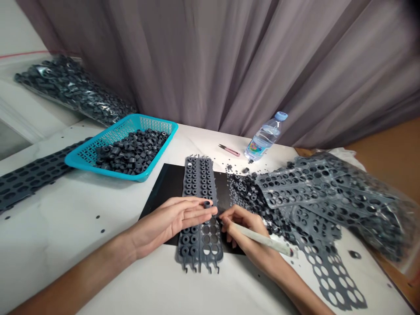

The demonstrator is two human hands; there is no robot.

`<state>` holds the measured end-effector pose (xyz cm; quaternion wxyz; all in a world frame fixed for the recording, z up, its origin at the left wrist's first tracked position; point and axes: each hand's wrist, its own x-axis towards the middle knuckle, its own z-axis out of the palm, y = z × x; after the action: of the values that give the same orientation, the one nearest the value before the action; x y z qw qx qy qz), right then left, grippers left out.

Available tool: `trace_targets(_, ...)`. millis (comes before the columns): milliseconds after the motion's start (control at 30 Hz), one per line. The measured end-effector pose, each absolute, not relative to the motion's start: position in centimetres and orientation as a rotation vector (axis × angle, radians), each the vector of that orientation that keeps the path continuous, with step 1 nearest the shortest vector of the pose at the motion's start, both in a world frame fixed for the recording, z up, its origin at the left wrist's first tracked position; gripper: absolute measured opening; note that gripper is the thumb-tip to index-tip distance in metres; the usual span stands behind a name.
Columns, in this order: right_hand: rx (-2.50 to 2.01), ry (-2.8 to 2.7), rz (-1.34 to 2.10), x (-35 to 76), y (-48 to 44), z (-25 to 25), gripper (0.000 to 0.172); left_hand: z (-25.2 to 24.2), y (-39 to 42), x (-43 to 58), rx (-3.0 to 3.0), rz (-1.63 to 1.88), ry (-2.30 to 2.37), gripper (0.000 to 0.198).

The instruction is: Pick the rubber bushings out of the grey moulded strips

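A dark grey moulded rubber sheet (pixel 198 188) lies lengthwise in front of me on a black mat (pixel 164 192). Rows of small rubber bushings (pixel 185 239) still sit in it, while its lower right part shows bare round holes. My left hand (pixel 179 214) reaches across the sheet, its fingertips closed around one loose bushing (pixel 207 204). Close beside it, my right hand (pixel 246 227) grips a pale, pen-like tool (pixel 262 238) by its front end. The tool's tip is hidden by the fingers, and its back end points to the lower right.
A blue basket (pixel 141 176) of bushings stands left, before a full plastic bag (pixel 75 92). Loose bushings (pixel 249 192), punched-out sheets (pixel 334 267) and another bag (pixel 387 218) crowd the right. Pink-handled snips (pixel 229 150) and a water bottle (pixel 264 138) are at the back.
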<state>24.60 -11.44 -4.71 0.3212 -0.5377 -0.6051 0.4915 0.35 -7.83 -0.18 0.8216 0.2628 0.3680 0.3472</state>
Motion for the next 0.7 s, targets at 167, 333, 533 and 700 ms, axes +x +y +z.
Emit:
trace_targets(167, -1.422, -1.600, 1.286, 24.5, -11.6, -4.6, 0.026, 0.5, -7.1, -0.6, 0.681, 0.774, 0.797, 0.021)
trace_targets(333, -1.440, -1.615, 1.281, 24.4, -11.6, -4.1, 0.027, 1.9, -3.7, -5.6, 1.271, 1.158, 1.232, 0.036)
trace_targets(533, -1.438, -1.624, 1.262, 24.3, -11.5, -4.0, 0.025, 1.8, -0.7, -11.8, 1.817, 1.196, 1.672, 0.040)
trace_targets(700, -1.404, -1.566, 1.239, 23.6, -11.6, -3.9, 0.021, 2.0, -1.5, -10.4, 2.102, 1.167, 1.664, 0.027)
